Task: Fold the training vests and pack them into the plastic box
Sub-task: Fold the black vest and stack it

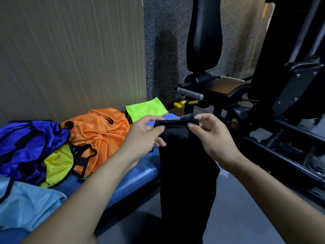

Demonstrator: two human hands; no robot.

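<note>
Left hand [146, 132]: pinches the top left edge of the black vest [186, 164], thumb over the fold, fingers curled beneath.
Right hand [212, 136]: pinches the top right edge of the same vest, thumb in front, fingers curled behind.
Black vest: held up between both hands in front of the counter [137, 175], folded narrow, hanging straight down past the counter's edge toward the floor.
Orange vest [100, 131]: crumpled on the counter, against the wall, black trim showing.
Blue vest [26, 143]: heaped at the left, touching the orange one.
Yellow vest [58, 164]: partly buried between the blue and orange heaps.
Light blue vest [28, 203]: spread at the near left corner of the counter.
Neon green vest [146, 110]: folded flat, lying on top of other folded colours at the far end, just behind the left hand.
Gym machine [263, 95]: black frame with padded seat, at the right, beyond the hands.
Plastic box: cannot tell where.
</note>
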